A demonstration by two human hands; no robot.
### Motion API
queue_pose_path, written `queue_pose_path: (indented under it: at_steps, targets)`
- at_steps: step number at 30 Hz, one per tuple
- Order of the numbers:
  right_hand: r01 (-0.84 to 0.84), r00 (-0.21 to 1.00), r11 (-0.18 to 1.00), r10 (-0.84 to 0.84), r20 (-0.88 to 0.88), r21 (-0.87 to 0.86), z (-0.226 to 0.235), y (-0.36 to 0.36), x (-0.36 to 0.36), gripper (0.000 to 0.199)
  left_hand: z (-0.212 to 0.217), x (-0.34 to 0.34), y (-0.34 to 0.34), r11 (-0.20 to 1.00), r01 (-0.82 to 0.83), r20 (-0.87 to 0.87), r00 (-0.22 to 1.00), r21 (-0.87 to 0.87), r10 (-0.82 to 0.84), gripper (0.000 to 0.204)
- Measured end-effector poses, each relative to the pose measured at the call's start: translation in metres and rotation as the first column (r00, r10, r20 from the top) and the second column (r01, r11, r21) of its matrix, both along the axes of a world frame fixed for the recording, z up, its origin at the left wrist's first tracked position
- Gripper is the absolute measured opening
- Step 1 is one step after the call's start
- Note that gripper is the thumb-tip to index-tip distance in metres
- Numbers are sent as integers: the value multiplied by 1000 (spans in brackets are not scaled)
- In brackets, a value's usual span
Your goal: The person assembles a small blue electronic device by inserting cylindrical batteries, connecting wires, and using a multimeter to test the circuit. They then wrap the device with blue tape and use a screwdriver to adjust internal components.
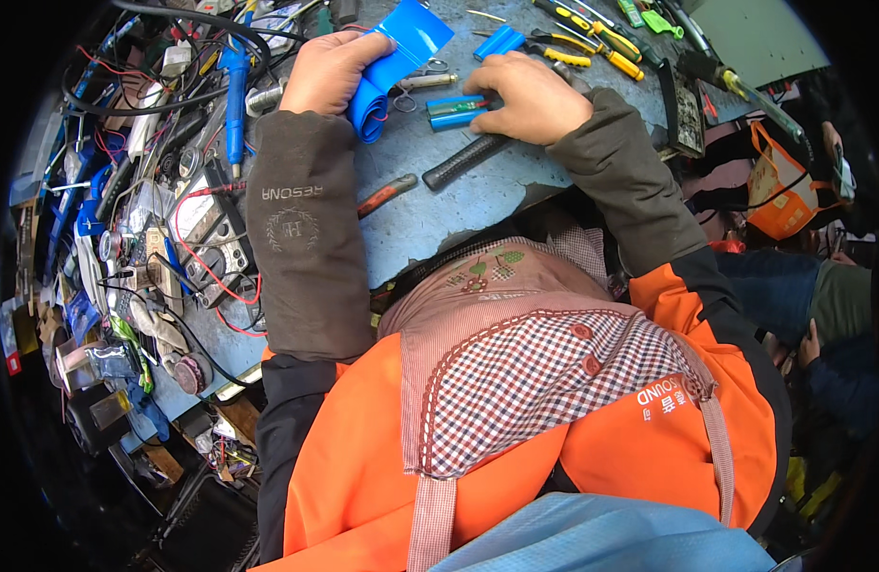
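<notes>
My left hand [330, 71] is closed on a strip of blue plastic sleeve [408, 43], pinched between thumb and fingers. The strip's lower end curls into a roll beside the hand. To the right, my right hand [535, 95] is closed round the end of a small blue-wrapped battery pack [456, 112]. A green circuit board strip shows along that pack. Just beyond the right hand lies another blue piece [499, 43]. Below it rests a hammer-like tool with a black ribbed grip [466, 162], its far end hidden by my hand and sleeve.
Pliers with yellow handles [563, 55] and screwdrivers [622, 43] lie at the back right. Scissors [430, 76] sit between my hands. A red-handled tool [387, 194] is near the bench edge. Cables, a multimeter [220, 250] and a blue soldering tool [234, 95] crowd the left.
</notes>
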State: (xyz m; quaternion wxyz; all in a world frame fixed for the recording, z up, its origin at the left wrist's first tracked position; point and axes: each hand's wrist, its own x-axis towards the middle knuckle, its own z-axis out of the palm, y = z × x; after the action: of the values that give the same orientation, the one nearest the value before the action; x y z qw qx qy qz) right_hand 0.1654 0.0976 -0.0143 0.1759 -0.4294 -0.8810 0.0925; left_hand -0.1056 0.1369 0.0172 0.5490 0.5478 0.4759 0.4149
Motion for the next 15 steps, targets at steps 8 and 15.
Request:
queue_pose_path:
  at_steps: [8,15]
  targets:
    - [-210,922,976,177,-346,-61,12,5,5,38,-14,-7,11,1000,-27,-218,976,-8,24,32]
    - [-280,762,930,65,-644,-238,24,13,-15,36,2,-13,7,980,164,-139,974,-115,-179,31]
